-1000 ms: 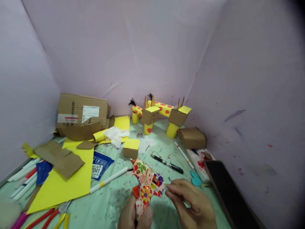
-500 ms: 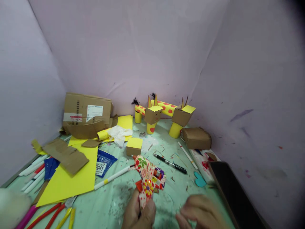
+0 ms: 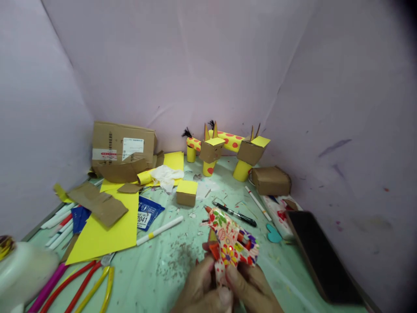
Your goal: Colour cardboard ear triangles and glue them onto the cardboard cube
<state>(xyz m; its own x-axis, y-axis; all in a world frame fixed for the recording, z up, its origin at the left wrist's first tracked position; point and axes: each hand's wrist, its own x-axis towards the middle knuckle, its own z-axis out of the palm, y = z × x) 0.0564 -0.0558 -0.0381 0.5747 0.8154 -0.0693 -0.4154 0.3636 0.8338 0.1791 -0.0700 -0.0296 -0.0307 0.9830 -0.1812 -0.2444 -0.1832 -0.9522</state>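
A flower-patterned glue gun [image 3: 230, 243] with an orange trigger is held low in front of me, its nozzle pointing up and left. My left hand [image 3: 200, 284] is closed around its handle. My right hand [image 3: 250, 282] is closed on the handle's right side, thumb against the patterned body. A small piece of cardboard [image 3: 212, 236] shows behind the trigger, by the left fingertips; what holds it is hidden. Beyond the nozzle sits a small cardboard box with a yellow top [image 3: 186, 193]. Nearby lies a black pen [image 3: 236, 214].
Two cardboard-headed, spotted yellow animal figures [image 3: 213, 150] stand at the back. Left are a large carton [image 3: 124, 137], yellow paper [image 3: 122, 230], a white marker [image 3: 159, 230] and red-handled pliers or scissors [image 3: 71, 287]. Right are a brown box [image 3: 272, 180], a teal heart [image 3: 274, 234] and a phone [image 3: 322, 256].
My right hand has come in from the right and closed on the glue gun. The gun and my left hand have shifted right in view. The camera view has shifted slightly.
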